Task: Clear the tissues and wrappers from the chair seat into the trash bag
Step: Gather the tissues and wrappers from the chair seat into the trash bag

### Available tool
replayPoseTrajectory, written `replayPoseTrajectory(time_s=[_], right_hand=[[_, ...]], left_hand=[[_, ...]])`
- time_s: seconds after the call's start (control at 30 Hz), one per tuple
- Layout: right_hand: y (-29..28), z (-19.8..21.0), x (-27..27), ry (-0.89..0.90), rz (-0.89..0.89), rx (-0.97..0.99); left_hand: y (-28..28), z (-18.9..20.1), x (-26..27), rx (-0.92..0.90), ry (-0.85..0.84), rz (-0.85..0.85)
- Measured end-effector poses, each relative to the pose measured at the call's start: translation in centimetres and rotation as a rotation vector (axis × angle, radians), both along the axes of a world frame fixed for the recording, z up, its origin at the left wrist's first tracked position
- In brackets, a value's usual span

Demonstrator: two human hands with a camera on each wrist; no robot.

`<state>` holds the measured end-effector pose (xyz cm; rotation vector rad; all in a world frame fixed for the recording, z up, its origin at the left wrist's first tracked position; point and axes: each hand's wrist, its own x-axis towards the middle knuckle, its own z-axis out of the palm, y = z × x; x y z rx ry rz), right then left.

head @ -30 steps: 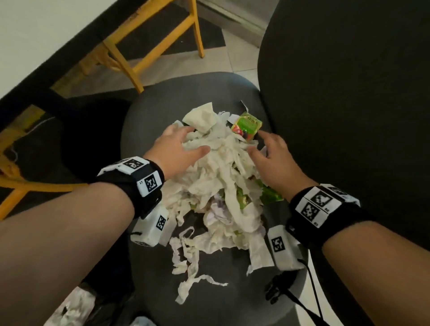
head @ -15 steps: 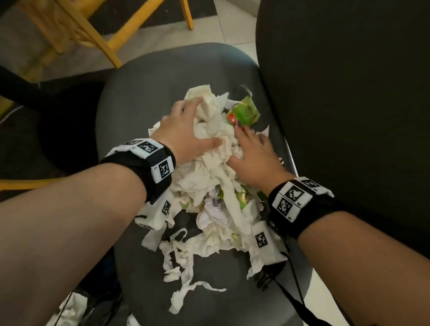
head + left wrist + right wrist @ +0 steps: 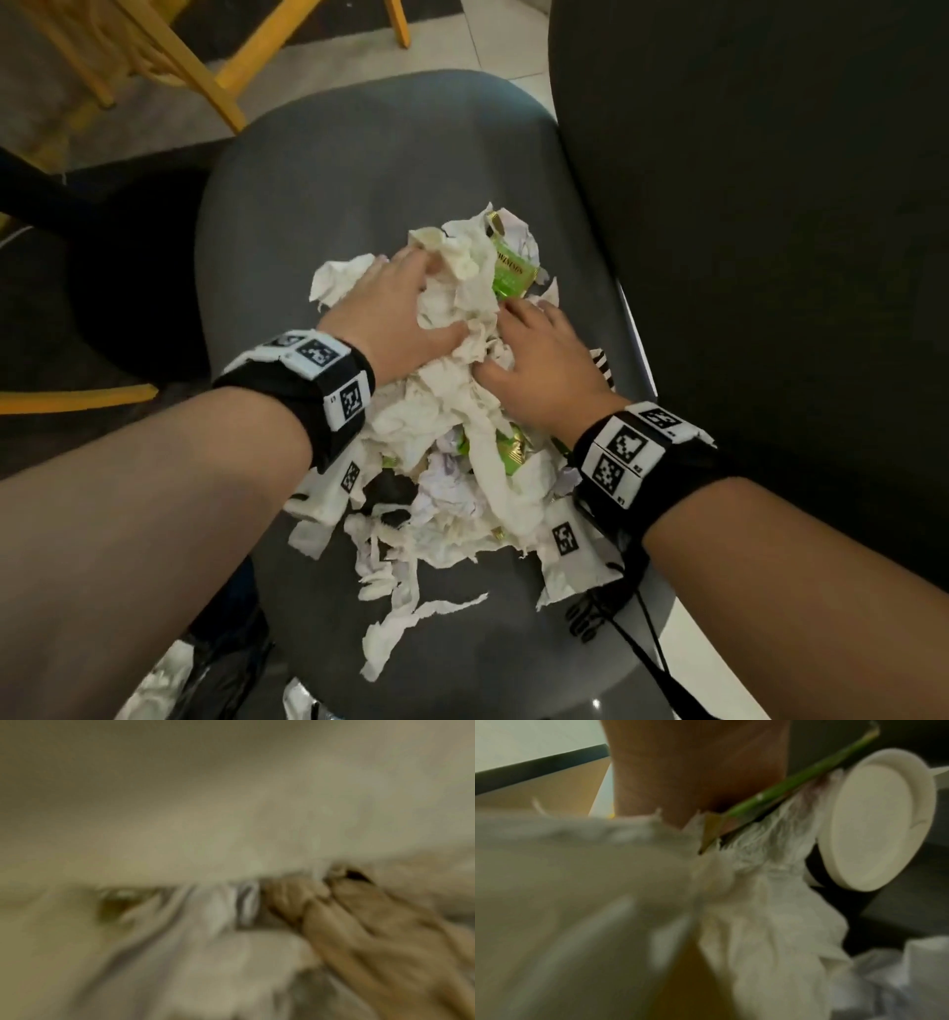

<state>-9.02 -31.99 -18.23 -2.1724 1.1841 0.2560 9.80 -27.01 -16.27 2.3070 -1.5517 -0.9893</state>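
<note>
A heap of torn white tissues mixed with green wrappers lies on the grey chair seat. My left hand digs into the heap's far left side, fingers and thumb curled round a wad of tissue. My right hand grips the heap from the right, its fingers buried in tissue just below a green wrapper. The two hands squeeze the wad between them. In the right wrist view, crumpled tissue, a green wrapper edge and a white round lid show. The left wrist view is blurred: tissue and fingers.
The black chair back rises close on the right. A dark trash bag holding some tissue sits on the floor at the lower left. Yellow wooden chair legs stand beyond the seat. Loose tissue strips and a black cable lie near the front edge.
Both hands have moved in toward each other and curled into the heap, bunching the far tissues into a wad. The green wrapper has been pushed up between them.
</note>
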Motion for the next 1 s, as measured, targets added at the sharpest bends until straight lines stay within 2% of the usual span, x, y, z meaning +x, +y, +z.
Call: replayPoseTrajectory(time_s=[0.3,0.43,0.57,0.83,1.0], right_hand=[[3.7,0.4,-1.7,0.007,0.076,-0.033],[3.6,1.8,-1.9,-0.022,0.063,-0.128],[3.6,4.2,-3.1,-0.098,-0.026,-0.221],[6.4,11.1,-6.6,-0.438,-0.353,-0.264],[12.1,11.9,-10.8,-0.384,-0.418,-0.210]], left_hand=[[5.7,-1.0,-3.2,-0.026,-0.023,-0.046],[5.9,0.4,-2.8,-0.026,-0.035,-0.017],[6.2,3.5,-2.8,-0.095,-0.074,-0.020],[10.9,8.3,-4.1,-0.282,-0.009,-0.048],[15.9,9.8,-5.8,-0.266,-0.013,-0.146]])
